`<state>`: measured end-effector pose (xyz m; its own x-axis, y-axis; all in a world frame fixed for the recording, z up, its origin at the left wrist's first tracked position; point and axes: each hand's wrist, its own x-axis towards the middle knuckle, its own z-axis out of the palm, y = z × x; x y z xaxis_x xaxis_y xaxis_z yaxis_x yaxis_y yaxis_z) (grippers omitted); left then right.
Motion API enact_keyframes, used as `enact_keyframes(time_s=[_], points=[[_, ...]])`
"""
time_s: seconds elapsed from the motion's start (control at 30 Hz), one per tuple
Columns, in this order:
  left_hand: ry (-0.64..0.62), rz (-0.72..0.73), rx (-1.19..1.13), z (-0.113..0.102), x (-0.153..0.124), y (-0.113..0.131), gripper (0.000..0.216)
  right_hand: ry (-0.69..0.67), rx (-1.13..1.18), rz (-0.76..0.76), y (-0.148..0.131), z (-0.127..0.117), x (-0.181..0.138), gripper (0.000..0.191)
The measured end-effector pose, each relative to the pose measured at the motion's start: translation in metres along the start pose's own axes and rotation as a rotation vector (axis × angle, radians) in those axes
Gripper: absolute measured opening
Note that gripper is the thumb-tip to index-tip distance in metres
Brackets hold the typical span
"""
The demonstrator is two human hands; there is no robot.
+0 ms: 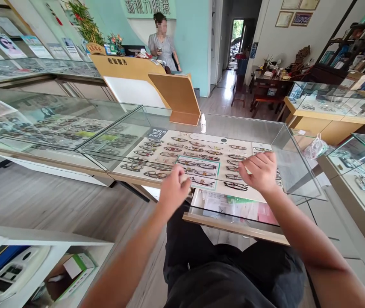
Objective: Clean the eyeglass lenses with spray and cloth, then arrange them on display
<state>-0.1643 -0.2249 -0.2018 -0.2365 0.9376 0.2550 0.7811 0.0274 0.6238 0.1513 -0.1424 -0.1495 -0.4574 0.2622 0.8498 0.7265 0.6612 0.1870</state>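
My left hand is raised over the front edge of a glass display case, its fingers curled and the thumb pressed near them. A small pale spot shows at its fingertips, too blurred to name. Further right, my right hand hangs above the same case with fingers bent inward; whatever its palm holds, if anything, is hidden. Rows of eyeglasses lie under the glass between and beyond the hands. Below them, a drawer stands pulled out, with papers and a pink sheet inside.
On the case top stand a white spray bottle, a tilted wooden-framed board and a long white object. Behind the counter stands a person. More display cases flank both sides. A white shelf is at lower left.
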Motion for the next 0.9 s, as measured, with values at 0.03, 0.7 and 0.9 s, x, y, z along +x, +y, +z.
enact_keyframes(time_s=[0.03, 0.7, 0.9], points=[[-0.037, 0.028, -0.012, 0.007, -0.016, 0.007, 0.016, 0.056, -0.007, 0.004, 0.001, -0.008, -0.003, 0.024], [0.248, -0.812, -0.976, 0.049, -0.109, -0.106, 0.043, 0.07, -0.086, -0.096, 0.006, -0.006, -0.06, 0.031], [0.118, -1.007, -1.116, 0.088, -0.072, -0.179, 0.036, -0.574, 0.077, 0.005, -0.003, 0.009, -0.078, 0.075]])
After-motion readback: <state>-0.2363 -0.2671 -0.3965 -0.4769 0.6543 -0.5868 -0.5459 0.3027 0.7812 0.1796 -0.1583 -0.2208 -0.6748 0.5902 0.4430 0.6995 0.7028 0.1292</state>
